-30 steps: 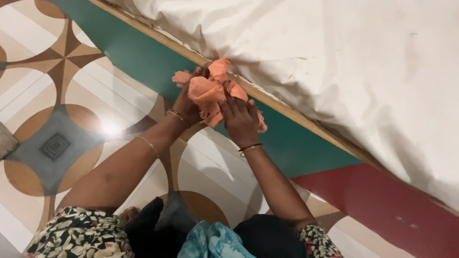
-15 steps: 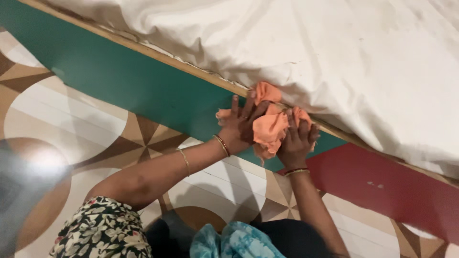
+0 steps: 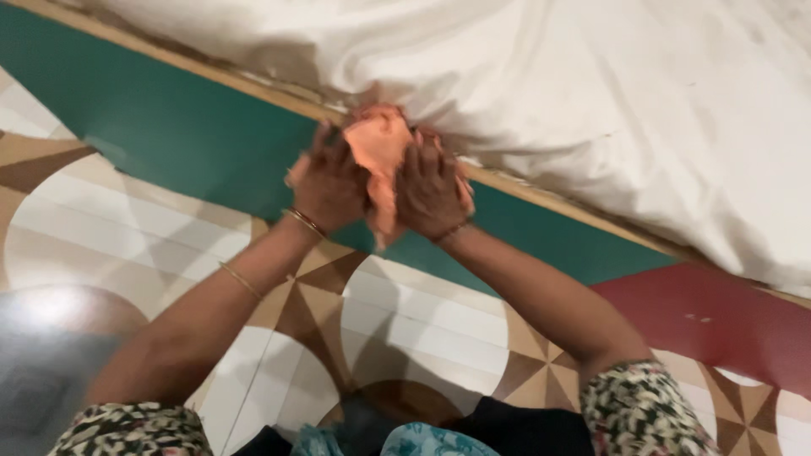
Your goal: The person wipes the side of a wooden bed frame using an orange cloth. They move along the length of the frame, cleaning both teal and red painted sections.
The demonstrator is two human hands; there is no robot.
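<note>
Both my hands, left hand [image 3: 329, 187] and right hand [image 3: 431, 192], clench a crumpled orange cloth [image 3: 378, 148] at centre frame, arms outstretched, pressing against the white bedsheet [image 3: 591, 101].

Both hands [image 3: 380, 181] press orange cloth [image 3: 378, 145] against bed edge [image 3: 253, 83].

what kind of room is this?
Likely a bedroom in a home: a bed with a white sheet over a wooden rail, and a patterned tile floor. Both hands, left and right, press an orange cloth at the rail.
</note>
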